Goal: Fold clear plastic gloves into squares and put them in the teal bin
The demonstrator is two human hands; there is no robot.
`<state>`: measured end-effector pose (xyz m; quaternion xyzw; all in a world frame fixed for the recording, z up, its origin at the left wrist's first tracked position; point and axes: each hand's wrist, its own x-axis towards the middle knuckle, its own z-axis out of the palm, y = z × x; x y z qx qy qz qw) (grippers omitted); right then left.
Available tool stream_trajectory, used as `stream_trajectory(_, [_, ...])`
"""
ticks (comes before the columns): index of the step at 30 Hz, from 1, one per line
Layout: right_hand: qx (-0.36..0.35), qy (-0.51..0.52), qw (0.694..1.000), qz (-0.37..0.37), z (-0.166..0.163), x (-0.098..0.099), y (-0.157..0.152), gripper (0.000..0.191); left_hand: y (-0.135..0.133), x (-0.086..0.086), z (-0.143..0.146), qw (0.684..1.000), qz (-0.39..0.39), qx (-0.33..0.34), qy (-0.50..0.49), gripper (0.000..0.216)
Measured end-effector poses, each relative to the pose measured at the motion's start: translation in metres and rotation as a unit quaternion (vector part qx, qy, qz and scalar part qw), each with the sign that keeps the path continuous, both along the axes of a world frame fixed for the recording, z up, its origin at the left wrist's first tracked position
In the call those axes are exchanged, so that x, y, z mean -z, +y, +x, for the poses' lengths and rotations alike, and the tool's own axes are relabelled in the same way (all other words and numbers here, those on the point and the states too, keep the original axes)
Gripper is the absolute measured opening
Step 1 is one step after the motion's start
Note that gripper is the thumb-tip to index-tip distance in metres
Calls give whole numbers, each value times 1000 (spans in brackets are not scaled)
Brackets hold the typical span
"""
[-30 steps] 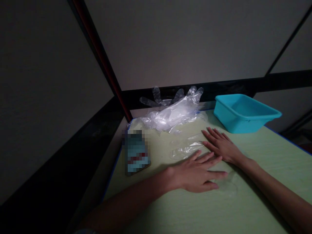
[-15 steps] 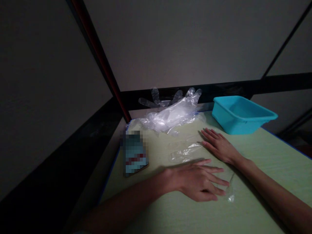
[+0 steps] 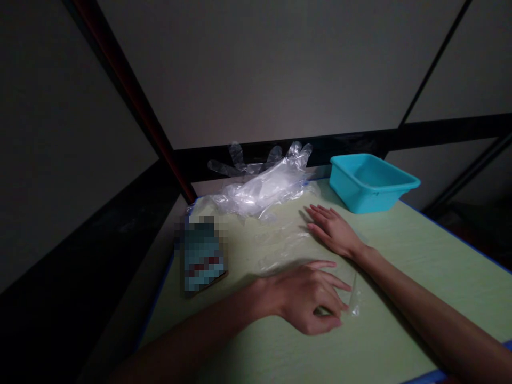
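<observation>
A clear disposable plastic glove [image 3: 280,250] lies flattened on the pale green table [image 3: 424,266], partly hidden by my hands and hard to see against the surface. My left hand [image 3: 308,301] is over its near part. The fingers are spread, with thumb and index curved toward each other near the glove's cuff edge, their tips slightly apart. Across from it, my right hand [image 3: 334,232] rests flat on the glove's far side, fingers stretched out to the left. Neither hand grips anything that I can see.
A heap of clear plastic gloves [image 3: 260,189] lies at the table's back edge against the wall. To its right stands a turquoise plastic basin [image 3: 368,189]. A phone-like object [image 3: 204,258], blurred out, is on the left. Dark-trimmed walls border the back and left.
The view has turned a little to the right, so things appear farther left. My left thumb and index have bent closer together, leaving a rounded gap. My right hand stays flat.
</observation>
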<state>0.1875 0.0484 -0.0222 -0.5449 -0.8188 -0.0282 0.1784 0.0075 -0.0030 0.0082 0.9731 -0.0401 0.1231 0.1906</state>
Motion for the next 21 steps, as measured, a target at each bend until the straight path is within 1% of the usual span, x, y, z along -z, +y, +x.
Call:
stream_trajectory(4, [4,43,998,40,3,-6,-2,44,0,-2,2,999,-12,-50,-1,23])
stream_trajectory(6, [0,55,997,58,5,-10,-4,41,-3,-1,4,997,-8,-72,13,32])
stream_trajectory(9, [-15,56,996,65,4,-13,-8,40,-9,-2,6,995,9,-90,44,48])
stream_trajectory(13, [-32,45,997,56,1,-14,-10,41,-17,-1,7,994,40,-63,80,60])
stream_trajectory(19, [-24,46,997,56,6,-13,-10,39,-18,0,5,992,67,-41,94,61])
stream_trajectory(21, [-30,59,997,45,7,-15,-13,39,-18,-1,4,993,68,-37,94,61])
